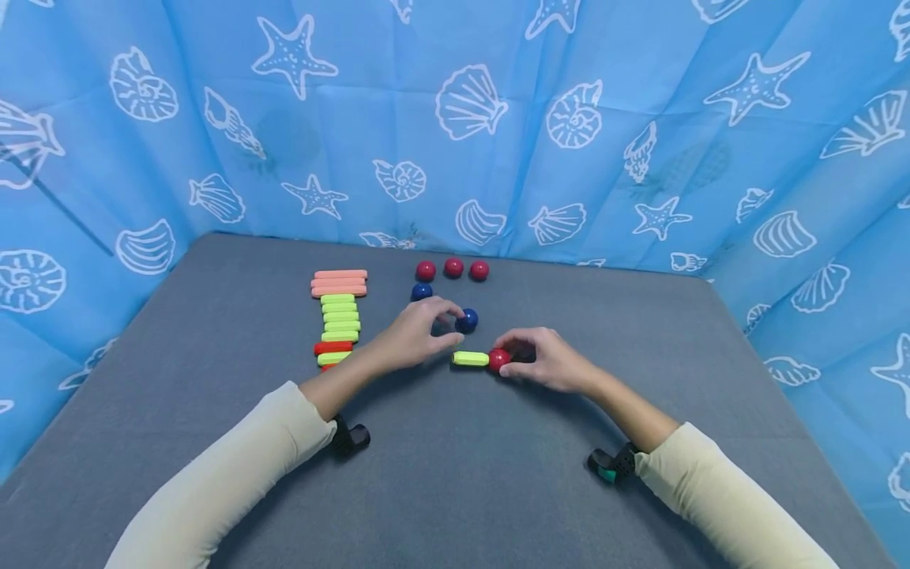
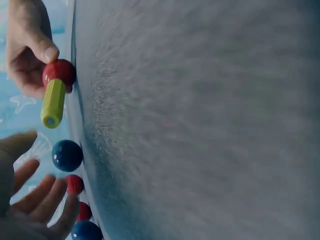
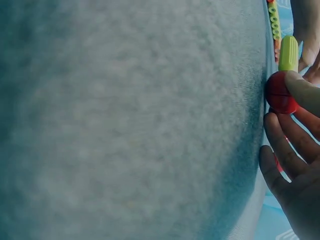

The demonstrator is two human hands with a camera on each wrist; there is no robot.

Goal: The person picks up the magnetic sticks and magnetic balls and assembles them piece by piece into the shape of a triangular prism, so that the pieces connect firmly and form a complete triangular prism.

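Observation:
My right hand point(image 1: 550, 362) pinches a red ball point(image 1: 499, 360) between thumb and fingers. A yellow-green ridged stick point(image 1: 470, 359) is joined to that ball and points left; in the left wrist view the stick's free end point(image 2: 51, 121) faces the camera. My left hand point(image 1: 419, 328) hovers beside a blue ball point(image 1: 466, 320), thumb and fingers apart. The left wrist view shows its fingers point(image 2: 45, 200) spread, with a gap to the nearest blue ball point(image 2: 67, 155). Another blue ball point(image 1: 422, 292) sits just behind the left hand.
Three red balls point(image 1: 453, 268) stand in a row at the back of the grey table point(image 1: 455, 490). Left of the hands lies a column of sticks: salmon point(image 1: 339, 282), yellow-green point(image 1: 341, 316) and red point(image 1: 332, 347); my left forearm partly covers its near end. A blue shell-patterned curtain point(image 1: 455, 158) hangs behind.

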